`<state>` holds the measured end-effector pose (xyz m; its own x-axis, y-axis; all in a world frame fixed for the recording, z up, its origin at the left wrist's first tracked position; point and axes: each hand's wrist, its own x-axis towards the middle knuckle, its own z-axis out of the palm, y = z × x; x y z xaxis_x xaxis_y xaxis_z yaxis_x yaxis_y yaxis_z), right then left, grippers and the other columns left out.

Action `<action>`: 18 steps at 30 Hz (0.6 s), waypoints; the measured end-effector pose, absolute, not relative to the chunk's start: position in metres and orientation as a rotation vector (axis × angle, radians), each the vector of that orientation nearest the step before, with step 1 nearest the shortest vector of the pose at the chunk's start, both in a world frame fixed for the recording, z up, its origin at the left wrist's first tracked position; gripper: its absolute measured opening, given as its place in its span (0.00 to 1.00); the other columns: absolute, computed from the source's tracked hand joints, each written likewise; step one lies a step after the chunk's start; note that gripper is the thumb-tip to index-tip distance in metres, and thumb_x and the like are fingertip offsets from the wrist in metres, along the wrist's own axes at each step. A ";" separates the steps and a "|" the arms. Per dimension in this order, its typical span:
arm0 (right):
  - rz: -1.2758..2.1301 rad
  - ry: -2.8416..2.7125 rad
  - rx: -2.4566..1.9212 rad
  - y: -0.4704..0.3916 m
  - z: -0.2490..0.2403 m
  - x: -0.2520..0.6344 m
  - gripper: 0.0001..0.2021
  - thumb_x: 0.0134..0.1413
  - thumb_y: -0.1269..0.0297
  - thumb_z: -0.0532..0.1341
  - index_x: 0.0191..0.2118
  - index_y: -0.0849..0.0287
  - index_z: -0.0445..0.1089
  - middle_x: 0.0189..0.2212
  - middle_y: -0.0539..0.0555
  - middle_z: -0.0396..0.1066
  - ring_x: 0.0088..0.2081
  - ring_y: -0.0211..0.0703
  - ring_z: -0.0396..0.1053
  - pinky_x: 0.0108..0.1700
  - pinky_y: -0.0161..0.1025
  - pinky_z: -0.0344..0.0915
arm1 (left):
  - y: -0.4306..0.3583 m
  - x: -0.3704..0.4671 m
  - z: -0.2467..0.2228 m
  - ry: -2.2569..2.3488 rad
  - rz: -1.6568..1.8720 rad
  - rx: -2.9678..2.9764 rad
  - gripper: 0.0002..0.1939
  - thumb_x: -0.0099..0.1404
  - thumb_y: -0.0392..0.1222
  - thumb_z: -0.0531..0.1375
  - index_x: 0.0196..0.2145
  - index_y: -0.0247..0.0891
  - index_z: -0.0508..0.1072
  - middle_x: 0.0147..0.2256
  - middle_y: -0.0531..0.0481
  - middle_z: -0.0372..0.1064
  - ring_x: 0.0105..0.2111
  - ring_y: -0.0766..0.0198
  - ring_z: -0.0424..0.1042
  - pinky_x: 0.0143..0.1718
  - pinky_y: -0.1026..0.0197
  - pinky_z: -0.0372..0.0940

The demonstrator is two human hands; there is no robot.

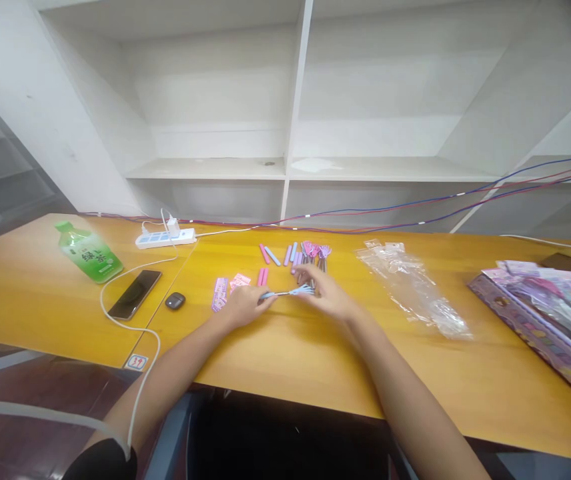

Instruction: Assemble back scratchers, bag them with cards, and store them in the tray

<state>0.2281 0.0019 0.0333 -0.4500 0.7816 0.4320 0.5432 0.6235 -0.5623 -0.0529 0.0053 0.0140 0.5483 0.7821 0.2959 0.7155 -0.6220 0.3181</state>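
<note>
A thin utensil-like item (281, 294) with a light blue end and a blue fanned end is held level between my hands, low over the table. My left hand (247, 305) pinches its left end. At the fanned end, my right hand (326, 294) has its fingers closed round it. Just beyond my right hand lie several similar pieces with pink and purple fanned heads (309, 249). Pink, blue and purple sticks (272, 256) lie beside them. Near my left hand are a purple printed card (220, 293) and a pink card (240, 281).
Clear plastic bags (415, 287) lie right of my hands, and a purple box of packets (540, 327) stands far right. At left are a green bottle (90, 253), a phone (135, 294), a black gadget (175, 301), a power strip (165, 238) and a white cable crossing my left forearm.
</note>
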 end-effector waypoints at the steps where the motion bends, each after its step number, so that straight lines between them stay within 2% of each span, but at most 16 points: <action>1: 0.434 -2.080 -1.068 0.007 0.037 0.246 0.22 0.66 0.55 0.59 0.62 0.56 0.66 0.52 0.59 0.73 0.48 0.48 0.72 0.51 0.43 0.66 | 0.005 -0.053 0.016 1.278 0.634 2.610 0.19 0.76 0.53 0.54 0.36 0.40 0.76 0.32 0.48 0.78 0.31 0.61 0.74 0.32 0.61 0.56; 4: 0.159 -1.675 -1.538 0.022 0.034 0.309 0.18 0.66 0.54 0.54 0.49 0.59 0.73 0.47 0.62 0.73 0.45 0.50 0.71 0.51 0.46 0.67 | 0.005 -0.055 0.020 1.265 0.659 2.599 0.18 0.77 0.53 0.53 0.37 0.40 0.76 0.32 0.48 0.78 0.32 0.61 0.75 0.33 0.61 0.58; 6: -0.002 -1.447 -1.924 0.029 0.022 0.350 0.17 0.62 0.57 0.56 0.47 0.62 0.75 0.47 0.66 0.72 0.47 0.55 0.70 0.54 0.52 0.65 | 0.005 -0.055 0.021 1.246 0.658 2.600 0.19 0.77 0.53 0.53 0.37 0.40 0.77 0.32 0.48 0.78 0.32 0.61 0.75 0.34 0.61 0.58; 9: -0.231 -1.093 -2.292 0.029 0.000 0.397 0.24 0.58 0.55 0.59 0.56 0.66 0.72 0.56 0.76 0.68 0.57 0.70 0.65 0.58 0.63 0.58 | 0.004 -0.054 0.021 1.229 0.648 2.591 0.20 0.77 0.54 0.53 0.37 0.40 0.77 0.32 0.48 0.78 0.32 0.60 0.74 0.33 0.61 0.58; 11: -0.284 -0.898 -2.417 0.027 -0.012 0.417 0.31 0.58 0.52 0.61 0.61 0.70 0.67 0.59 0.81 0.65 0.60 0.76 0.61 0.58 0.67 0.55 | 0.003 -0.053 0.021 1.219 0.647 2.572 0.19 0.76 0.54 0.53 0.37 0.41 0.77 0.31 0.48 0.78 0.31 0.60 0.73 0.33 0.61 0.57; 13: -0.213 -0.826 -2.505 0.026 -0.020 0.427 0.34 0.58 0.51 0.62 0.62 0.72 0.65 0.57 0.84 0.66 0.61 0.77 0.61 0.58 0.67 0.53 | 0.002 -0.052 0.021 1.205 0.649 2.554 0.19 0.76 0.54 0.54 0.37 0.41 0.78 0.31 0.49 0.78 0.30 0.61 0.73 0.32 0.61 0.57; 18: -0.209 -0.857 -2.483 0.029 -0.029 0.426 0.31 0.57 0.56 0.62 0.62 0.70 0.65 0.55 0.80 0.71 0.58 0.72 0.66 0.59 0.63 0.53 | 0.004 -0.053 0.019 1.208 0.652 2.526 0.19 0.76 0.53 0.54 0.35 0.40 0.77 0.30 0.49 0.77 0.30 0.61 0.72 0.32 0.61 0.56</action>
<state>0.4263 0.0285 -0.0287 0.7900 0.5358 0.2979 0.6128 -0.6764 -0.4085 -0.0532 0.0036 0.0194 0.5518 0.7853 0.2807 0.6657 -0.6175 0.4190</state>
